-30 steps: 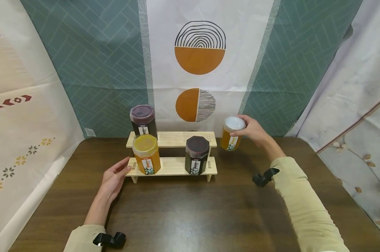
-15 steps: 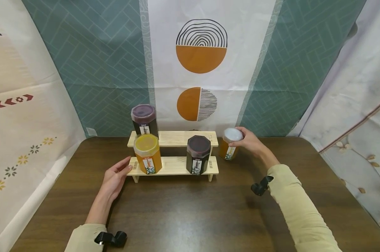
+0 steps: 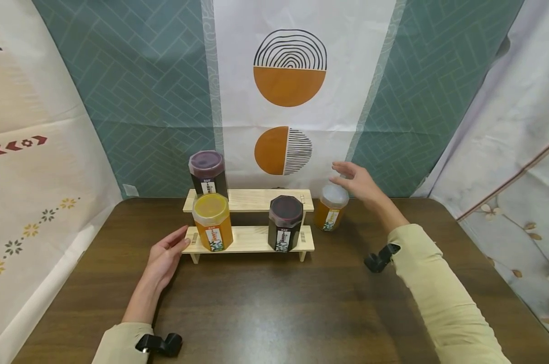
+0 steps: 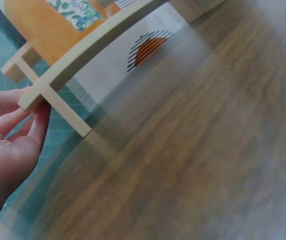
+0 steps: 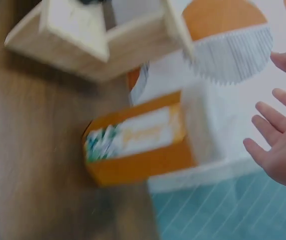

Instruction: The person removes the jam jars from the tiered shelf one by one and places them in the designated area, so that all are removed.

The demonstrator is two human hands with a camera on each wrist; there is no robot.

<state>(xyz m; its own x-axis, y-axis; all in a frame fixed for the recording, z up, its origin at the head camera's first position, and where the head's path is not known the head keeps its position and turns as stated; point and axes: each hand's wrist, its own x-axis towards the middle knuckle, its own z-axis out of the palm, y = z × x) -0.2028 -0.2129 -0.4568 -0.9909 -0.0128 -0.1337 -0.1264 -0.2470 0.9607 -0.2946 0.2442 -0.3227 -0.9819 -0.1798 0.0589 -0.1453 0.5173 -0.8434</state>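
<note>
My left hand [image 3: 164,258] pinches the left end of the lower board of a two-step wooden rack [image 3: 251,239]; the left wrist view shows thumb and fingers around the board end [image 4: 32,97]. On that board stand a yellow-lidded jar [image 3: 213,222] at left and a dark jar [image 3: 285,223] at right. A purple-lidded jar [image 3: 207,172] is on the upper board's left end. Right of the rack, a white-lidded amber jar [image 3: 331,208] stands upright on the table. My right hand [image 3: 358,184], fingers spread, is just above its lid; in the right wrist view it is apart from the jar [image 5: 137,140].
The dark wooden table [image 3: 265,308] extends in front of the rack. A patterned cloth [image 3: 292,116] hangs behind the table's back edge, with pale cloths at the left [image 3: 37,172] and right [image 3: 506,177].
The white-lidded jar came down and slightly left onto the table. My right hand let go of it and rose above the lid. My left hand has stayed on the rack.
</note>
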